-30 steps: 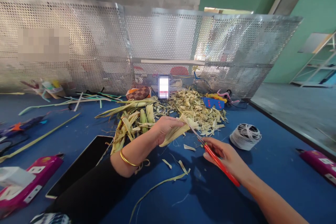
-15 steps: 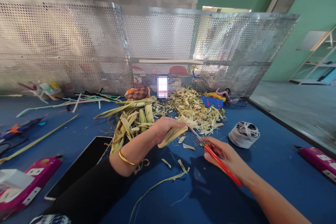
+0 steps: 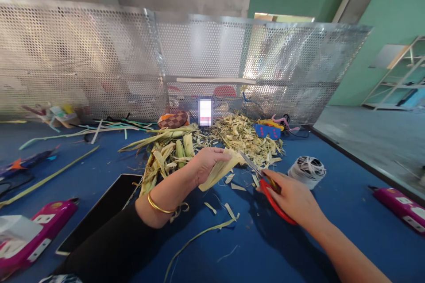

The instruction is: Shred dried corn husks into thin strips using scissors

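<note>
My left hand (image 3: 207, 162) is closed round a folded strip of dry corn husk (image 3: 222, 169), held just above the blue table (image 3: 332, 212). My right hand (image 3: 292, 198) grips red-handled scissors (image 3: 269, 188), whose blades point up-left and meet the husk's right end. Small cut husk pieces (image 3: 229, 208) lie on the table under both hands. A gold bangle sits on my left wrist, above a black sleeve.
Behind my hands lie a heap of corn husks with cobs (image 3: 172, 150) and a pile of shredded husk (image 3: 247, 137). A spool of white string (image 3: 307, 170) stands to the right, a dark phone (image 3: 101, 212) to the left. A perforated metal screen (image 3: 99, 62) closes the table's far side. Pink tools (image 3: 403, 208) lie at both edges.
My right hand has turned over the scissors, so the handles are now spread under my fingers. The husk's end was snipped, and my left hand shifted slightly left.
</note>
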Motion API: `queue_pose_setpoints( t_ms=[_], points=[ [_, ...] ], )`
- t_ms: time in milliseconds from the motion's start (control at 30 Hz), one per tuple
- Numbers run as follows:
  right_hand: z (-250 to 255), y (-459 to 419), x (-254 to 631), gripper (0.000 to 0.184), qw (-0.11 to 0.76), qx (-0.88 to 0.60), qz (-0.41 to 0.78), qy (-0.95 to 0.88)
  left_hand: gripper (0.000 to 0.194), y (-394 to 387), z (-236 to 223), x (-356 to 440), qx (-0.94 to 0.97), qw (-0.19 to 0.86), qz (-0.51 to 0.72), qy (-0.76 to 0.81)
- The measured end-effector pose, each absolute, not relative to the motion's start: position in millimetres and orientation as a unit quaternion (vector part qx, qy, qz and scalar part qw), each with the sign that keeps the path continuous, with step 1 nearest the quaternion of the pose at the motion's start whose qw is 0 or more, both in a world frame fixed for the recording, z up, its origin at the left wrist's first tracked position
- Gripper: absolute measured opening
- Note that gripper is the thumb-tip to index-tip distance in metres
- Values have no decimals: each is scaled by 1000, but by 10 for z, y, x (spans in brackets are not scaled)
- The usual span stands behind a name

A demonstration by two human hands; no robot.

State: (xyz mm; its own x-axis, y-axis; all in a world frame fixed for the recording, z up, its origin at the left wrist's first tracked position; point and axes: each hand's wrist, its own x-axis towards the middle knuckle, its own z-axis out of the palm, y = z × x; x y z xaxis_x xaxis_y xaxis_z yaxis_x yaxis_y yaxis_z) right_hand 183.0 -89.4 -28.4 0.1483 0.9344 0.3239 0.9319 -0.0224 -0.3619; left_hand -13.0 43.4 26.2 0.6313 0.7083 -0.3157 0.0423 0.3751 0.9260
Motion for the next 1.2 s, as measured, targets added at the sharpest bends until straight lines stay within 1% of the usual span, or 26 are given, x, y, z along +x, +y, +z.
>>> queue_pose_setpoints(
  t_ms=[67, 100, 167, 200, 267, 300, 367, 400, 433, 533, 567, 633, 700, 867, 1033, 1200],
  points=[
    [-277, -899, 1906, 38, 164, -714, -89, -675, 2, 406, 321, -134, 488, 750, 264, 360],
    [-264, -898, 1934, 38, 128, -703, -105, -692, 2, 381, 351, -134, 473, 752, 288, 358],
    [-200, -883, 1954, 41, 81, -685, -94, -718, 5, 313, 404, -129, 441, 753, 334, 356],
    [-144, -867, 1937, 40, 76, -685, -77, -721, 5, 272, 426, -123, 427, 753, 352, 356],
    [11, -807, 1837, 34, 119, -702, -23, -702, 6, 187, 456, -108, 407, 755, 371, 355],
    [99, -762, 1756, 31, 188, -707, 11, -682, 7, 149, 462, -99, 402, 754, 379, 355],
    [258, -645, 1555, 32, 363, -675, 141, -627, 8, 95, 456, -81, 403, 744, 398, 354],
    [317, -579, 1450, 32, 433, -638, 210, -601, 8, 81, 444, -74, 407, 738, 405, 354],
    [357, -514, 1354, 31, 485, -607, 247, -579, 8, 78, 429, -69, 413, 734, 408, 353],
    [378, -362, 1177, 27, 572, -572, 266, -524, 7, 112, 374, -67, 424, 729, 411, 347],
    [362, -336, 1160, 26, 589, -566, 270, -510, 6, 130, 357, -69, 426, 727, 414, 343],
    [320, -321, 1172, 25, 605, -561, 279, -492, 7, 161, 331, -71, 430, 724, 421, 337],
    [278, -340, 1212, 25, 602, -565, 276, -491, 7, 177, 312, -67, 442, 724, 411, 334],
    [204, -381, 1294, 19, 548, -583, 251, -545, 23, 184, 246, -21, 490, 726, 351, 331],
    [150, -361, 1364, 13, 533, -604, 189, -561, 21, 203, 152, 25, 517, 690, 377, 338],
    [161, -358, 1360, 14, 561, -572, 230, -553, 21, 193, 151, 8, 557, 663, 381, 325]
  ],
)
